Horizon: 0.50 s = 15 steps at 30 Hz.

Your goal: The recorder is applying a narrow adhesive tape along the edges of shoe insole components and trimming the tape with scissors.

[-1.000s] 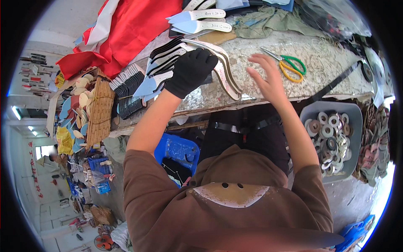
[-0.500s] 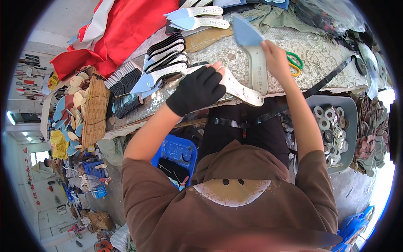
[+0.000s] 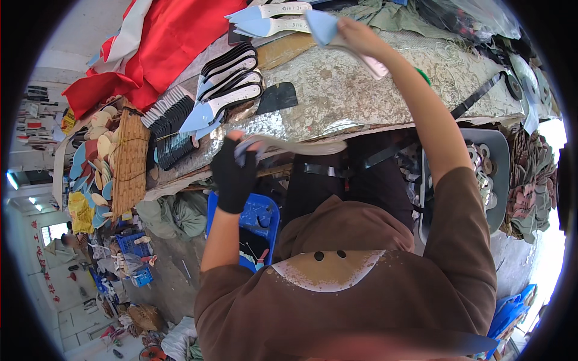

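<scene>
My left hand (image 3: 235, 174), in a black glove with bare fingertips, grips a pale shoe insole board (image 3: 301, 146) by one end. This board is blurred and seen nearly edge-on along the bench's near edge. Farther off, my right hand (image 3: 361, 37) is bare and closed round another insole board (image 3: 323, 27) with a light blue toe part and white shank, tilted above the bench. Just left of it lie white, blue-toed insole boards (image 3: 274, 27). A row of black-edged insole boards (image 3: 232, 90) stands nearer my left hand, beside a flat dark piece (image 3: 278, 98).
Red cloth (image 3: 174, 48) covers the far left of the worn bench (image 3: 355, 90). A woven basket (image 3: 127, 159) holds shoe pieces. A grey bin (image 3: 500, 174) with tape rolls stands at right, a blue crate (image 3: 262, 210) below my left hand. Green-handled scissors (image 3: 424, 76) are mostly hidden by my right forearm.
My right hand has carried its insole board left and away, close to the pieces at the back. My left hand has drawn nearer and left, turning its board edge-on; the dark piece is uncovered.
</scene>
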### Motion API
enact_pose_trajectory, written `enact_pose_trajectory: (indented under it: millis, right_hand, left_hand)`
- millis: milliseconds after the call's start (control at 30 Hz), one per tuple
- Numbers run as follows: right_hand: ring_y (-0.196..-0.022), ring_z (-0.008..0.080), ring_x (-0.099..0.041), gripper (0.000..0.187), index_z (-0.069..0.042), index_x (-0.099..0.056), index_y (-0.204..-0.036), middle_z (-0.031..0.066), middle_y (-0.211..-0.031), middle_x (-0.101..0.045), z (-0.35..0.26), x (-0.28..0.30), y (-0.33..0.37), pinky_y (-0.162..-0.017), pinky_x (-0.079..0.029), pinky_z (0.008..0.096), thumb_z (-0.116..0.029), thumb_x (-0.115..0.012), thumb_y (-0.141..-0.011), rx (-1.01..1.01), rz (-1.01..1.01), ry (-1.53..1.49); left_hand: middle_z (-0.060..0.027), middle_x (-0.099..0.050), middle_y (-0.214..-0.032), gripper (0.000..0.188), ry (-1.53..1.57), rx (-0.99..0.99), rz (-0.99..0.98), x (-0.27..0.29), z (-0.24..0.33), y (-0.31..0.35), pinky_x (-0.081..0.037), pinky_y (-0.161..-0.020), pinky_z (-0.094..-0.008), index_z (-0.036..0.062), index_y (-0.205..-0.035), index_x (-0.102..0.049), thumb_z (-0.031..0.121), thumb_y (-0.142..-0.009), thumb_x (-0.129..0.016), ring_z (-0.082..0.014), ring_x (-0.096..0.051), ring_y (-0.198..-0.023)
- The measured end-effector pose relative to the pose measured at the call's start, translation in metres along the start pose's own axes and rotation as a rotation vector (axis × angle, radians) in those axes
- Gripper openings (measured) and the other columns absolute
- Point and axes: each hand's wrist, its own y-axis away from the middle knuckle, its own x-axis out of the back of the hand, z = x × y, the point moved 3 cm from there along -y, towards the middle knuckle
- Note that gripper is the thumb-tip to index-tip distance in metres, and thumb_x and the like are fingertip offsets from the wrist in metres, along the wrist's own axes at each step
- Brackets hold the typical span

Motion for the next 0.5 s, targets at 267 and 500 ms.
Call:
enact_pose_trajectory:
  millis: [267,500]
  right_hand:
    - [-0.105,0.0374,-0.064,0.044,-0.005,-0.055,-0.119,0.0189,-0.111,-0.067,-0.018,-0.065,0.023,-0.09,-0.05,0.0428,-0.016,-0.072,-0.08,0.263,0.024,0.22]
    - [-0.104,0.0323,-0.064,0.048,-0.011,-0.059,-0.123,0.0098,-0.11,-0.069,-0.03,-0.041,0.047,-0.09,-0.051,0.0415,-0.017,-0.074,-0.079,0.432,0.231,0.38]
  left_hand:
    - [-0.0122,-0.067,-0.101,0.033,-0.007,-0.011,-0.263,-0.096,0.006,-0.031,-0.051,-0.079,-0.04,0.0087,-0.11,-0.063,0.02,-0.08,-0.073,-0.0323,-0.066,-0.093]
    - [-0.0157,-0.059,-0.119,0.038,-0.333,-0.336,-0.025,-0.091,0.027,-0.046,-0.043,-0.093,-0.0485,0.0101,-0.115,-0.063,0.022,-0.08,-0.072,-0.0382,-0.055,-0.111]
